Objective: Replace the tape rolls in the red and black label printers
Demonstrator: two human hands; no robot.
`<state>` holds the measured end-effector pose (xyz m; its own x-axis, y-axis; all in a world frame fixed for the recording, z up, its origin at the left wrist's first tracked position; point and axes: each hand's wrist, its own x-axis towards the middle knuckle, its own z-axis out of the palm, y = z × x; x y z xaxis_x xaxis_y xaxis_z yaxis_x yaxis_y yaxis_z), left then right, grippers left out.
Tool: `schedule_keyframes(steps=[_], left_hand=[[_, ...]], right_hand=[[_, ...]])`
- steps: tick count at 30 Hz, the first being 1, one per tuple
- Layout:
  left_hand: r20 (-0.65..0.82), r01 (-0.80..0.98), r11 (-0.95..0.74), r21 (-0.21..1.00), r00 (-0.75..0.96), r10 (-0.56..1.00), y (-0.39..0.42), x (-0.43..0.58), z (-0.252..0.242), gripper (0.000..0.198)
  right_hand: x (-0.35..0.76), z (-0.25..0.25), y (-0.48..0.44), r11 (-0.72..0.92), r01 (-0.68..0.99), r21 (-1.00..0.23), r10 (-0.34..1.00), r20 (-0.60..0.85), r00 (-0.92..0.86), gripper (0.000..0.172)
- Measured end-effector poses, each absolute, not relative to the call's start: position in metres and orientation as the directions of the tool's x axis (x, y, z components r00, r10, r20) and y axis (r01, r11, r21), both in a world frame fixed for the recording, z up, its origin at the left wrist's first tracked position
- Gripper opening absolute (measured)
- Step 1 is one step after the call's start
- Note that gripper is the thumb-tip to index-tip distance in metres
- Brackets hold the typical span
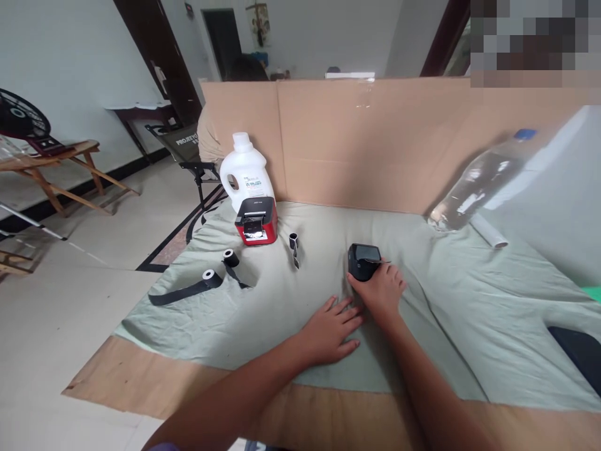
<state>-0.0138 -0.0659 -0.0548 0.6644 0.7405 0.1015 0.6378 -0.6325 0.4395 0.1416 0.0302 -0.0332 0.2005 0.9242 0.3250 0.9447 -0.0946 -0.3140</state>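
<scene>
My right hand (379,289) grips a small black portable printer (361,266) from its near right side, fingers wrapped around the edge. A thin strip (376,261) juts to the right across the printer's top, by my fingers. Flat on the pale green cloth (267,332), my left hand (332,332) rests with fingers spread, just left of my right wrist, and holds nothing. To the left lie black paper rolls: a small one (293,241) with a short curled tail, and two others (229,257) (212,278) with unwound strips.
A red and black label printer (257,221) stands before a white detergent jug (248,169). A cardboard panel (347,150) closes the table's back. At right are a clear bottle (479,185), a white tube (488,231) and a dark phone-like object (577,351). Someone sits behind the panel.
</scene>
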Motion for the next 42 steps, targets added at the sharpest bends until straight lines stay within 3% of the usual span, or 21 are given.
schedule_keyframes(steps=[8,17,22,25,28,31,34,38,42], left_hand=[[0.103,0.650,-0.646,0.401,0.668,0.737,-0.064,-0.011,-0.057,0.061],[0.058,0.652,-0.665,0.364,0.696,0.715,-0.064,-0.011,-0.053,0.063],[0.111,0.628,-0.681,0.377,0.699,0.706,-0.068,-0.013,-0.049,0.061],[0.185,0.645,-0.605,0.467,0.598,0.780,-0.060,-0.017,-0.043,0.035],[0.231,0.670,-0.375,0.641,0.297,0.926,-0.033,-0.020,-0.036,0.030],[0.226,0.601,-0.208,0.771,0.047,0.973,0.005,-0.014,-0.036,0.024],[0.191,0.536,-0.137,0.833,-0.047,0.980,0.033,-0.002,-0.045,0.026],[0.238,0.526,-0.179,0.832,-0.047,0.970,0.037,0.007,-0.061,0.034],[0.290,0.595,-0.250,0.764,0.030,0.957,0.030,0.003,-0.065,0.037]], right_hand=[[0.143,-0.034,0.015,-0.115,0.936,-0.332,0.920,0.320,0.226,0.091],[0.147,-0.041,0.010,-0.046,0.928,-0.370,0.906,0.376,0.195,0.083],[0.146,-0.039,0.004,-0.046,0.923,-0.381,0.934,0.312,0.175,0.095],[0.154,-0.036,0.007,-0.055,0.908,-0.416,0.963,0.218,0.158,0.107],[0.174,-0.036,0.018,-0.014,0.865,-0.502,0.992,0.104,0.076,0.110],[0.202,-0.040,0.032,0.126,0.763,-0.634,0.992,0.076,-0.101,0.100],[0.220,-0.046,0.047,0.184,0.533,-0.826,0.982,0.132,-0.135,0.071],[0.212,-0.050,0.066,0.171,0.257,-0.951,0.980,0.192,0.059,0.057],[0.194,-0.052,0.080,0.113,0.167,-0.979,0.987,0.129,0.091,0.056]])
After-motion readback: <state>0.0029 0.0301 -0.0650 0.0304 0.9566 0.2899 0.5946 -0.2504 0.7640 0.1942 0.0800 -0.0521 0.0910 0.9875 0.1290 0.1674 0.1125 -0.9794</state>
